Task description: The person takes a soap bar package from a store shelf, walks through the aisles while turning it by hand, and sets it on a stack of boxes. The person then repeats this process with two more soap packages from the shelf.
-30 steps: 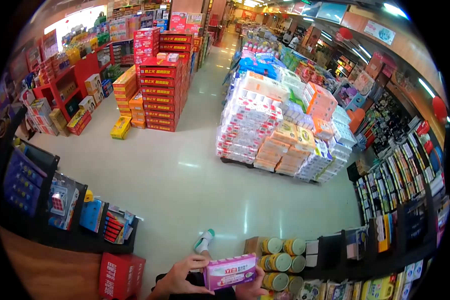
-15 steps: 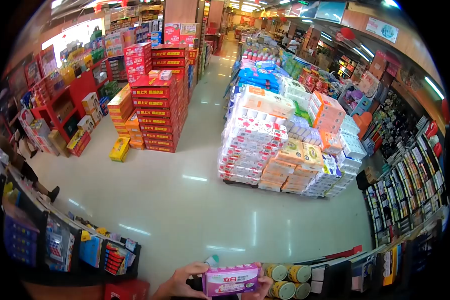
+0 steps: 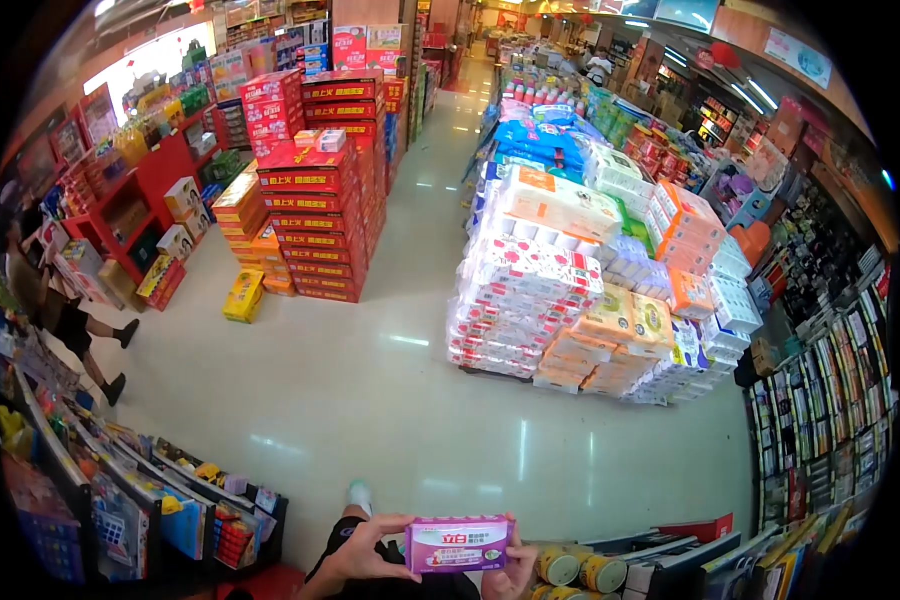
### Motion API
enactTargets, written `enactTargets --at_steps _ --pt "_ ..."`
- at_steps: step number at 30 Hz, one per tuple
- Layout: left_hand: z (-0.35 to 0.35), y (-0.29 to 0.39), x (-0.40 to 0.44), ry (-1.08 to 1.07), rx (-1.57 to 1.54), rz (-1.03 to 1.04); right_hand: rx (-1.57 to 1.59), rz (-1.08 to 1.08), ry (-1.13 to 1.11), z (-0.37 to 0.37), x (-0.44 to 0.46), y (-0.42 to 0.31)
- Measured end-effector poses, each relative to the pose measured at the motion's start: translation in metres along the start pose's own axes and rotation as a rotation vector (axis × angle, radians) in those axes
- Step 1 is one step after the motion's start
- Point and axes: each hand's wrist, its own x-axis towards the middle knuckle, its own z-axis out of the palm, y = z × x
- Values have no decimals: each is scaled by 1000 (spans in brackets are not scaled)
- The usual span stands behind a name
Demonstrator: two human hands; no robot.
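Note:
A purple and white packet [image 3: 458, 546] with red lettering is held up at the bottom centre, its printed face toward the camera. My left hand [image 3: 368, 552] grips its left end, thumb below and fingers at the upper corner. At the other end, my right hand [image 3: 513, 568] has its fingers around the right edge. Below the packet, part of each hand is cut off by the frame edge. Yellow-sided cans [image 3: 602, 573] stand just right of my right hand.
Red boxes [image 3: 310, 228] are stacked at centre left, and wrapped paper packs [image 3: 525, 290] at centre right. Shelves of goods [image 3: 185, 520] curve along the lower left. A person [image 3: 68, 318] is at the far left. Book racks [image 3: 820, 420] stand at the right.
The view has shifted, and the person at the left has come further into sight. The packet stays between both hands and sits slightly more level.

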Motion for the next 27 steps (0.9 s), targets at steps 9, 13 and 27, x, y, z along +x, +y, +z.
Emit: enactTargets --at_steps 9,13,27 --pt "-89 -54 74 -92 -159 -197 15 -7 48 56 88 74" --pt "-138 -80 101 -77 -100 -183 99 -107 13 97 140 107" --pt "-257 -165 165 -59 -418 -427 -47 54 -23 175 233 184"
